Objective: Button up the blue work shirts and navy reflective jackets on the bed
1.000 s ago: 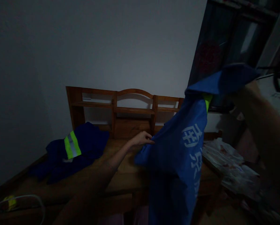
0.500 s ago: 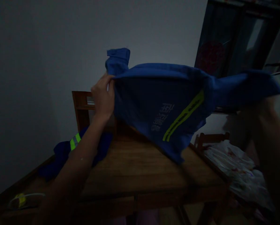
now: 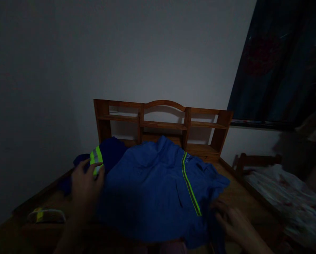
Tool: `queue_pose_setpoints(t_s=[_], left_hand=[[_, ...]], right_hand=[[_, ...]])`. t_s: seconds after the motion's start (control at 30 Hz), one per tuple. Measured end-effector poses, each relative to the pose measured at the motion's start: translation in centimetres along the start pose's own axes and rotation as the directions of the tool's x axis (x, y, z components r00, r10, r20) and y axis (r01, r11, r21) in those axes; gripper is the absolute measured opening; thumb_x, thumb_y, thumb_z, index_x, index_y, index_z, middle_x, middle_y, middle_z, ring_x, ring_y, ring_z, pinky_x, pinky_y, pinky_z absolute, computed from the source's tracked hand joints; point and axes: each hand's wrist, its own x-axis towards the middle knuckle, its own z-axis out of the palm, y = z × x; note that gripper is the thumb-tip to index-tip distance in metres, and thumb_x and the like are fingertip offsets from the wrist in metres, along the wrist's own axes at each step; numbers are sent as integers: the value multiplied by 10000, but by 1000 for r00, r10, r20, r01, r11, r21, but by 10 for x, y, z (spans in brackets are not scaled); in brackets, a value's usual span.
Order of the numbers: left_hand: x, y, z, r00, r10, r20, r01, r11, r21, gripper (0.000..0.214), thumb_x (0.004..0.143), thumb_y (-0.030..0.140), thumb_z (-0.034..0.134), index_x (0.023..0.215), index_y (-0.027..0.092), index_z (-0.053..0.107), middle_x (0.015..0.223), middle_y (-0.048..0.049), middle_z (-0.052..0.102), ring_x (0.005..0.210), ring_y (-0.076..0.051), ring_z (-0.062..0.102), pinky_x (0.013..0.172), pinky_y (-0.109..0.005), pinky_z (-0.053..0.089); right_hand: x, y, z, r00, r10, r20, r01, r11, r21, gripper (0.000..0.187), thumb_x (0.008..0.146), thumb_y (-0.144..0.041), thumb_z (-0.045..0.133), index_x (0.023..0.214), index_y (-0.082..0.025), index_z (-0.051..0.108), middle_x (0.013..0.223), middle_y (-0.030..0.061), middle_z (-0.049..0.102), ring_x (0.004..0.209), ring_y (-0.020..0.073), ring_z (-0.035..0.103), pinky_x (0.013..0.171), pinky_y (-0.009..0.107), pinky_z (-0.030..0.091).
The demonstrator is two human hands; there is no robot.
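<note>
A blue work jacket [image 3: 152, 187] with a yellow-green stripe lies spread over the wooden table, its near edge hanging past the front. My left hand [image 3: 86, 183] is slightly blurred, fingers apart and holding nothing, by the jacket's left side. Behind its fingertips is a darker blue garment [image 3: 113, 151] with a yellow-green and grey reflective band, bunched at the back left. At the jacket's near right side, my right hand [image 3: 233, 218] has its fingers curled on the fabric. Dim light hides the exact grip.
A wooden shelf unit [image 3: 163, 125] stands along the table's back, against the wall. To the right, a chair [image 3: 255, 160] bears a pale plastic bag [image 3: 287, 190]. A whitish loop with a yellow piece [image 3: 40, 215] lies at the table's front left. A dark window [image 3: 274, 70] is at upper right.
The jacket has come down from in front of the wall onto the table and spread out. My left hand has let go and moved down left; my right hand has moved down and inward.
</note>
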Motion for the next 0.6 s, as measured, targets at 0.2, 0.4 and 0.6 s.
queue_pose_setpoints(t_s=[0.2,0.4,0.6], left_hand=[[2,167,139,762,389,518,-41,827,-561,245,880,330,427,1027,223,592,1084,-49,577,1053,-194,530,976,-336,388],[-61,225,261,611,407,679,141,788,-600,315,706,293,662,991,162,638,1026,-118,609,1026,-255,555,931,-385,412],[-79,216,307,616,267,741,329,768,-550,266,670,314,698,904,192,665,971,-94,661,952,-244,597,867,-382,446]], right_hand=[[124,10,-19,982,41,-185,-42,999,-2,245,803,-277,457,963,-207,629,970,63,633,867,222,597,823,335,445],[216,60,19,999,4,-43,4,984,177,277,679,-145,517,918,-162,655,919,44,662,882,201,606,829,293,459],[228,92,48,999,-46,-3,44,947,318,225,783,-266,482,889,-153,646,868,38,660,811,200,607,756,298,478]])
